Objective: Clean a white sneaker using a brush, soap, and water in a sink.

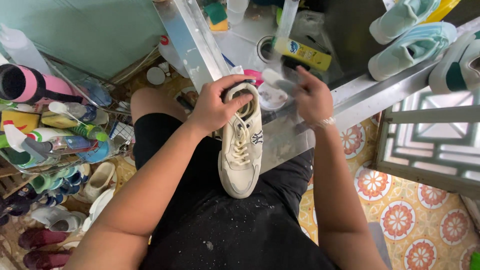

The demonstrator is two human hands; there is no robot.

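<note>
Gripping the cream sneaker (241,150) at its collar, left hand (215,107) fingers curled tight; long axis points toe toward body. Right hand (311,97) just right, fingers closed around brush (274,79).

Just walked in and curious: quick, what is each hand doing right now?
Left hand: closed on the heel end of the cream sneaker on the lap.
Right hand: closed on a brush, blurred, by the shoe's heel.

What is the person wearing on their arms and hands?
Nothing covers the arms: both are bare up to the edge of the picture, with no sleeves in view. The left hand has no glove and no ring that shows. The right hand is bare too, with a silvery metal watch band round its wrist.
</note>
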